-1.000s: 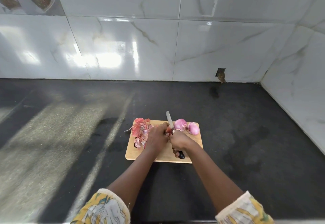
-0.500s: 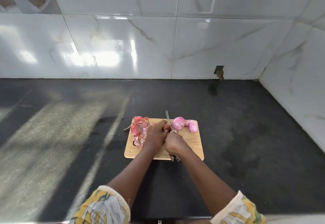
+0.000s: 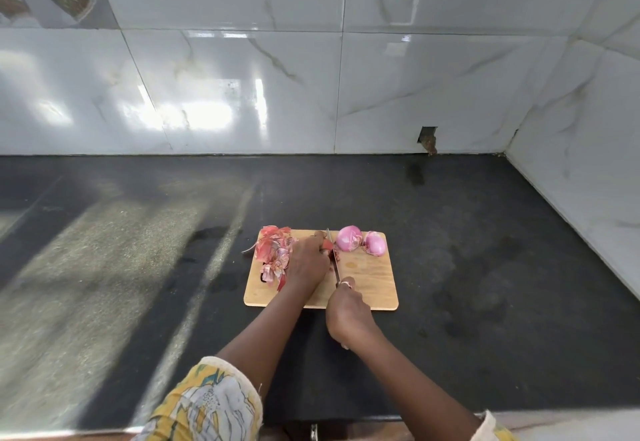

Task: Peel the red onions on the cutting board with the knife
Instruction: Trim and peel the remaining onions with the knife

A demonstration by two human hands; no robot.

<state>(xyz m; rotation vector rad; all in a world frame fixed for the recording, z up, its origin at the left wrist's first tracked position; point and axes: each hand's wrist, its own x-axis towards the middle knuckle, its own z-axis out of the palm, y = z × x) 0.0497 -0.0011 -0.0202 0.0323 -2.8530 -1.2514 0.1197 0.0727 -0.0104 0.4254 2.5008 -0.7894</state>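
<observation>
We're curling our L hand (image 3: pixel 306 264) fingers round a red onion (image 3: pixel 327 246) mid-board, mostly hidden under the hand. Our R hand (image 3: pixel 348 312) is clenching the knife (image 3: pixel 336 269) handle at the near edge, w/ the blade pointing far, just right of that onion. A peeled onion (image 3: pixel 349 238) & a second peeled onion (image 3: pixel 375 244) are sitting at the far right of the cutting board (image 3: pixel 370 285), w/ a peel pile (image 3: pixel 275 253) lying far left.

Looking down into a home kitchen, judging by the dark stone countertop (image 3: pixel 485 233) meeting glossy marble-veined wall tiles (image 3: pixel 242 77) in a corner and by the wooden cutting board (image 3: pixel 367 274) bearing peeled red onions (image 3: pixel 349 238) and papery skins (image 3: pixel 273 250).
</observation>
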